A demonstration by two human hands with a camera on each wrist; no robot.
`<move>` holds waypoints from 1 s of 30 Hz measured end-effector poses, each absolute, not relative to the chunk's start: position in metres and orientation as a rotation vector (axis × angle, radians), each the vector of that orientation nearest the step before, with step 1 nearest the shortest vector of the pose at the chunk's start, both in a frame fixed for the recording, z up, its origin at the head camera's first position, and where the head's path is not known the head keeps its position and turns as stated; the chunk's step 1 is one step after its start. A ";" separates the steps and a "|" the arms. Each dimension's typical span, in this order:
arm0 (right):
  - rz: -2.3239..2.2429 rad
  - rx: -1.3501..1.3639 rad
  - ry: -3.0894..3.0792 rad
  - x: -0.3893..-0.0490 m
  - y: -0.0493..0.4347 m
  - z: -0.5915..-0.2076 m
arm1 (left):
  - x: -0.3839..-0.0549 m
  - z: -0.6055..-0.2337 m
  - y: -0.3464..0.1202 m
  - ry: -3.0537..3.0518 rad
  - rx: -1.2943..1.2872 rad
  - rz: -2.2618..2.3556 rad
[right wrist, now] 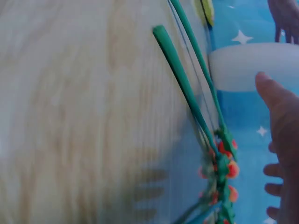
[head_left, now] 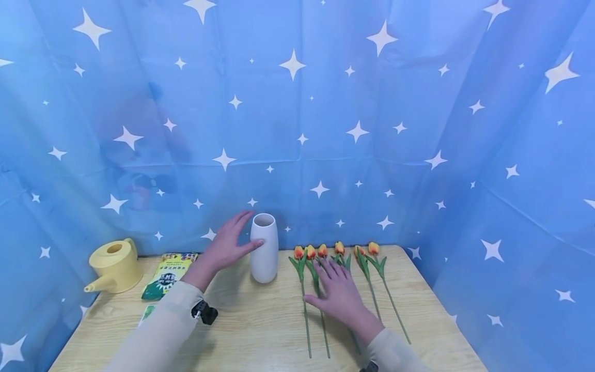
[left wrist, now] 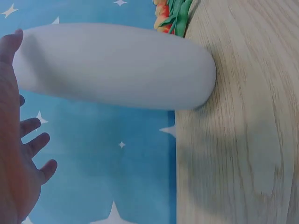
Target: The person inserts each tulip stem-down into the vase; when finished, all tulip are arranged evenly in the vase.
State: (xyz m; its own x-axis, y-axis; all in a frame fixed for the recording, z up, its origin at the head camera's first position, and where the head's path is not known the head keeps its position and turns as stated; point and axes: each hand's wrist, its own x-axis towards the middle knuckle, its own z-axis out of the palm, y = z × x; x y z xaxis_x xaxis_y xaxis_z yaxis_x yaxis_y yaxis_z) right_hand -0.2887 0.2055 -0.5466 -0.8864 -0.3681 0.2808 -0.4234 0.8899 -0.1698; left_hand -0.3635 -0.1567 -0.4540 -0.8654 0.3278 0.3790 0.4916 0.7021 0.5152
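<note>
A white vase [head_left: 265, 261] stands upright on the wooden table, near its back edge. My left hand [head_left: 226, 247] is at the vase's left side, fingers spread and thumb [left wrist: 13, 45] at the upper part of its wall. To the right lie several artificial tulips [head_left: 304, 289] with orange-yellow heads and green stems, side by side with heads toward the back. Over the middle tulips hovers my right hand [head_left: 340, 297], fingers extended and nothing in its grasp. It partly hides the stems beneath it. In the right wrist view its thumb [right wrist: 275, 95] overlaps the vase.
At the left back corner sits a yellow watering can [head_left: 116, 268], its spout toward the front left. A yellow and green printed bag [head_left: 165, 276] lies beside it, with a small green-and-white packet [head_left: 147, 312] partly behind my left sleeve. A blue star-patterned curtain [head_left: 297, 113] hangs behind the table.
</note>
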 end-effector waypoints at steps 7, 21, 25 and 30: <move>0.472 0.598 -2.826 -0.285 0.195 -0.546 | -0.369 -0.455 -0.143 -2.591 -0.657 -1.092; 0.735 0.556 -2.850 -0.278 0.174 -0.553 | -0.369 -0.454 -0.129 -2.342 -0.607 -1.526; 0.799 0.518 -2.857 -0.281 0.170 -0.554 | -0.370 -0.456 -0.127 -2.329 -0.607 -1.525; 0.883 0.481 -2.860 -0.285 0.166 -0.556 | -0.371 -0.455 -0.125 -2.318 -0.601 -1.539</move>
State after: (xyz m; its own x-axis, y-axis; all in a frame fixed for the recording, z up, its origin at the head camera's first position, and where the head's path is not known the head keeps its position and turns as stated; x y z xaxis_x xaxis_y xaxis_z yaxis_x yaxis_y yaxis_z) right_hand -0.2850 0.1661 -0.5562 -0.9439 -0.2663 0.1952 -0.3300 0.7807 -0.5307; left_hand -0.3709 -0.1248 -0.4549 -0.8696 0.1791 0.4601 0.4935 0.3411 0.8001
